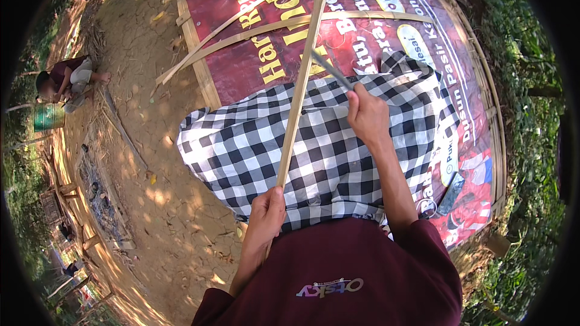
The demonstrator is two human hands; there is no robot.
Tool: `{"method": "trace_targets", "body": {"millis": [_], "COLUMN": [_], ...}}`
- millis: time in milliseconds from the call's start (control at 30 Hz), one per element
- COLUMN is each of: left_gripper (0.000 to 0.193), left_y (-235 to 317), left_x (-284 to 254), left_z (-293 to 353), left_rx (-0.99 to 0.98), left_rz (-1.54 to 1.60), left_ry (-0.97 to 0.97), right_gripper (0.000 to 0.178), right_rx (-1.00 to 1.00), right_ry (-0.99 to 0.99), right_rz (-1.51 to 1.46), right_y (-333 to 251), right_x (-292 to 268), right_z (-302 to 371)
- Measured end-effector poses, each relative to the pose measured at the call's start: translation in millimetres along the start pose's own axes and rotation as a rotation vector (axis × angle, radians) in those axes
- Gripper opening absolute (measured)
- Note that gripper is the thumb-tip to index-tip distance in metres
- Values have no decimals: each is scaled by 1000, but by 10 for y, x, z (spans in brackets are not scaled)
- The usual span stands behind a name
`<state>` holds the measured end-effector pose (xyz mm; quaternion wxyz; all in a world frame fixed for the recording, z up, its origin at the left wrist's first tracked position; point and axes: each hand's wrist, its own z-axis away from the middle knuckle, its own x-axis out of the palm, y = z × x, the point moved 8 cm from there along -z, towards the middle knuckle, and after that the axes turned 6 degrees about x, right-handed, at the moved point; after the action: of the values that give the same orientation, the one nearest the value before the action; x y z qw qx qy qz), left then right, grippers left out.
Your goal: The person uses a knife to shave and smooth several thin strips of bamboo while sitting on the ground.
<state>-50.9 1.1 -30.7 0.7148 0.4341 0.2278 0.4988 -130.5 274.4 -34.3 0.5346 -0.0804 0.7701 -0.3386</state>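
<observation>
- Down at the lower middle, the left hand [267, 211] is closed around a long pale strip [295, 121], which looks like wood or bamboo.
- That strip runs from beside the maroon shirt [356, 271] up past the top edge of my view, leaning a little to the right, over the cloth and the banner.
- The right hand [368, 115] is curled tight around a narrow grey knife [332, 71] — its handle is mostly hidden in the fist.
- The blade points up and to the left, its tip right by the strip's right edge; whether they touch, I can't tell.
- Beneath both hands spreads a black-and-white checked cloth [241, 139], rumpled at its right end.
- It covers part of a red printed banner [208, 12], where two more pale strips [374, 15] lie, crossing toward their left ends.
- To the right, near the cloth, rests a dark flat rectangular object [451, 193].
- Off to the left, well apart — past cracked brown ground [157, 163] — another person [69, 78] sits low beside a green container [49, 117].
- Leafy greenery [538, 133] lines the right side.
</observation>
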Motion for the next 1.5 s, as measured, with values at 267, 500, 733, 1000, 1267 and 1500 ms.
{"method": "trace_targets", "body": {"millis": [267,500,733,1000,1267,1500], "left_gripper": [48,52,50,50,53,51], "left_y": [28,117,144,-79,-153,-5], "left_x": [-229,7,162,137,55,109], "left_z": [74,-157,-68,158,25,-73], "left_rx": [41,-89,-82,-217,-193,-130], "left_rz": [93,218,175,66,233,93], "left_ry": [6,-88,-153,-99,-122,-119], "right_gripper": [40,22,30,32,29,28], "right_rx": [123,-288,-379,70,48,-258], "right_ry": [146,-205,-235,11,-36,-280], "right_rz": [-384,-348,-204,216,-198,-313], "right_y": [566,-780,-940,443,238,-706], "right_x": [-568,-196,-68,-291,-373,-34], "right_z": [-96,373,395,-337,11,375]}}
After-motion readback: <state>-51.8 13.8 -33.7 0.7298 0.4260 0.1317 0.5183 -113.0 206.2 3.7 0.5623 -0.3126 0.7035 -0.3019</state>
